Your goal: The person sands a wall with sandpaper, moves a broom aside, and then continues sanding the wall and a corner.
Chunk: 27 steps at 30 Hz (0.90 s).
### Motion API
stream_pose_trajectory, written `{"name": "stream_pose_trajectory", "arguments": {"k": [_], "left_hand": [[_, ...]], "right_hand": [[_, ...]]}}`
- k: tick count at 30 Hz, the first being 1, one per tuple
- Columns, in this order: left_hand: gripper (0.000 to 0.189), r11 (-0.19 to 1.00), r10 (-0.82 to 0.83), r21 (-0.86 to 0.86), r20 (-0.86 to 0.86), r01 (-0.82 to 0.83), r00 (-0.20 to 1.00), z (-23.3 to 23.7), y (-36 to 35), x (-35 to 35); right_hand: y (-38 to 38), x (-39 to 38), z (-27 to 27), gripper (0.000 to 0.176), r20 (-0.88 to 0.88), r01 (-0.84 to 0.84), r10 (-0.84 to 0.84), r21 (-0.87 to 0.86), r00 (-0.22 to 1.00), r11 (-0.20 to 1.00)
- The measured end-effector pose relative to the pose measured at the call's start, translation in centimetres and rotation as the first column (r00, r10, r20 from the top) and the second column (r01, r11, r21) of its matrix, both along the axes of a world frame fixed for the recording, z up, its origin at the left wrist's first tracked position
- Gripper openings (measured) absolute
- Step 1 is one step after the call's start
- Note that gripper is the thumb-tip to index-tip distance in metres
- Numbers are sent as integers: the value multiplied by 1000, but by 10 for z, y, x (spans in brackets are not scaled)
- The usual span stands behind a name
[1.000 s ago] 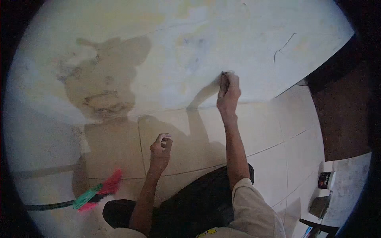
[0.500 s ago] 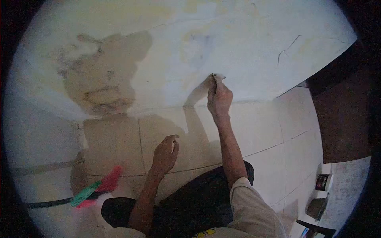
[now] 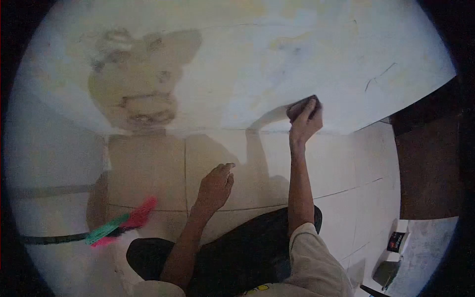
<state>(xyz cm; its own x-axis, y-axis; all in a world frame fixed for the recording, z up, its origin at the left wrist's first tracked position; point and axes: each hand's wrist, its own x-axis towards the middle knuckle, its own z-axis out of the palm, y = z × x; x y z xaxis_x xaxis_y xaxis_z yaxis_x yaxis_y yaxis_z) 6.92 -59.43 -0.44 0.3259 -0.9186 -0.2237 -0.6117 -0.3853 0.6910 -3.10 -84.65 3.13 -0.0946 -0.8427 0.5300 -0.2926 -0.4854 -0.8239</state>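
Note:
My right hand (image 3: 308, 124) is closed around a dark brown folded sheet that looks like sandpaper (image 3: 298, 108). The sheet lies against the low part of a pale, patchy wall (image 3: 237, 84), just above where it meets the floor. My left hand (image 3: 216, 187) hangs over the floor tiles in front of my legs, with loosely bent fingers and nothing visible in it. The wall shows yellowish and bluish-white patches, and thin cracks run across it. Dark scuffs (image 3: 148, 119) mark its left part, within the shadow of my head.
A red and green bristled brush (image 3: 121, 225) with a black handle is at the left. Beige tiles (image 3: 336, 168) cover the floor. On the right are a brown panel (image 3: 428, 168) and a dark-labelled container (image 3: 397, 241). My dark-clothed legs (image 3: 242, 247) are folded under me.
My right hand has turned, so the sheet's dark face now shows instead of its pale edge. The view has shifted, and both hands appear further right.

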Motion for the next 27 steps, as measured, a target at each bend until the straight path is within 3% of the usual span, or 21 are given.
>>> {"name": "stream_pose_trajectory", "arguments": {"k": [4,6,7,8,11,14,16,18,22,23,24,25,26,27], "left_hand": [[34,1000,-14,10,9,14,1000,4,3,0],[34,998,-39,57,7,38,999,9,-1,-2],[34,993,-57,104,12,56,998,10,-3,-3],[34,992,-74,104,13,72,997,5,-3,-4],[33,996,-88,20,64,87,994,-11,2,-7],[33,995,-79,66,81,74,994,-6,10,-3],[33,998,-54,34,100,51,993,-3,11,0],[33,998,-56,45,105,52,993,-5,11,-4],[33,993,-96,70,74,91,993,-13,1,-9],[33,993,-103,68,75,98,992,-11,0,-11],[33,989,-115,100,76,107,990,-6,-2,-14],[33,984,-129,135,78,118,989,-3,-3,-16],[33,982,-138,138,80,126,987,-5,0,-16],[33,982,-139,136,70,129,988,-8,2,-15]], "right_hand": [[-1,0,0,33,47,136,-132,-78,990,988],[9,7,-4,28,-42,-70,80,202,996,977],[7,6,-27,23,-326,-86,111,90,939,992],[5,7,-49,18,-585,-134,103,-9,804,991],[22,14,-29,13,-659,-194,60,-132,750,972],[5,-2,-25,16,-499,-214,57,-263,864,941],[-9,-18,-12,23,-436,33,-30,-2,900,999],[-27,-37,9,30,6,148,-148,-140,989,979],[-30,-50,18,31,-45,29,-29,-4,999,1000],[-13,-34,22,31,-74,-30,45,184,996,982],[-14,-25,-6,29,-166,-110,126,103,978,989],[-3,-12,-16,23,-323,-96,180,259,929,961],[8,0,-32,17,-567,-177,112,-61,816,982],[26,11,-23,20,-640,-260,168,-51,750,964]]}}
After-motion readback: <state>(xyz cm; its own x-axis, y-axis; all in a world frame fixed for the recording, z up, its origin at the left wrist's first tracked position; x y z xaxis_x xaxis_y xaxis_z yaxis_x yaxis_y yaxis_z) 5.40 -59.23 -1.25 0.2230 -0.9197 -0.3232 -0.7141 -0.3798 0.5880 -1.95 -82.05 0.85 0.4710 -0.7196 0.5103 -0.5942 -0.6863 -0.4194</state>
